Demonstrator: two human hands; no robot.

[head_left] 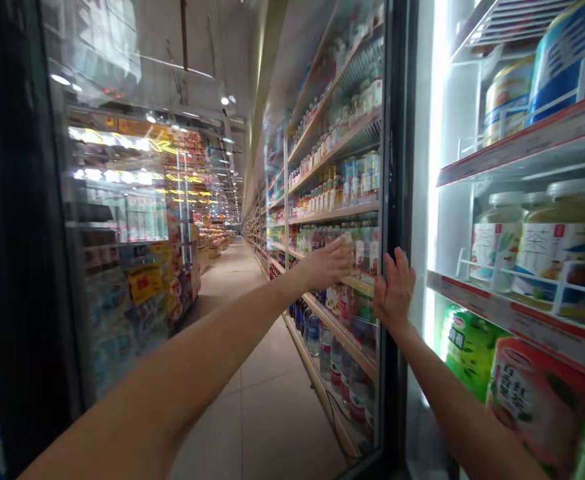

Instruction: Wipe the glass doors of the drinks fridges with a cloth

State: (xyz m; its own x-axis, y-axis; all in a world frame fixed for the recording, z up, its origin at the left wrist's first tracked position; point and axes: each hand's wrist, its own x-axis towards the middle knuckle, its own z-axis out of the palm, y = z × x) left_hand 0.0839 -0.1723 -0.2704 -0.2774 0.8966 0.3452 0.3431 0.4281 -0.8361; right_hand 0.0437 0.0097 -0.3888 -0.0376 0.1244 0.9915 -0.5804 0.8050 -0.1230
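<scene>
My left hand (328,264) reaches across to the inner side of a glass door (292,347). Its fingers lie against the pane, pressing a small pale cloth (346,239) that shows only at the fingertips and is blurred. My right hand (395,288) rests on the black door frame (398,167), fingers apart and thumb near the edge of the glass. Nothing shows in that hand. The door stands swung open beside a lit fridge.
On the right, fridge shelves (522,150) hold tins (510,97), white-capped bottles (500,233), a green pack (472,347) and a red pack (532,400). Bottle shelves (332,213) show through the glass, beside an aisle floor (237,267). Another dark frame (17,233) stands at left.
</scene>
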